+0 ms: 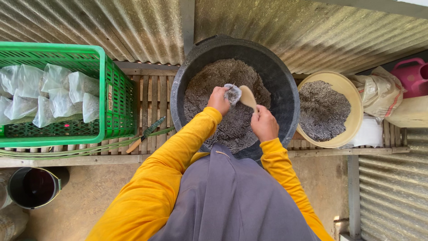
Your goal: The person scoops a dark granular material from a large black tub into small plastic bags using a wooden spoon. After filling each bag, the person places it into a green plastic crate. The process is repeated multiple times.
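My left hand (219, 99) holds a small clear plastic bag (232, 93) open over a large black tub (285, 96) of grey-brown gritty soil mix (214, 73). A pale wooden scoop (248, 97) is gripped in my right hand (264, 123), its bowl tipped at the bag's mouth. Some mix shows inside the bag. Both arms wear yellow sleeves, and a grey apron covers my front.
A green plastic crate (117, 96) with several filled clear bags (53, 91) sits left on a slatted wooden bench (154, 96). A knife (146, 134) lies beside it. A yellow basin (354, 105) of mix, a sack (381, 91) and a pink watering can (412, 76) are right. A dark bucket (34, 187) stands below.
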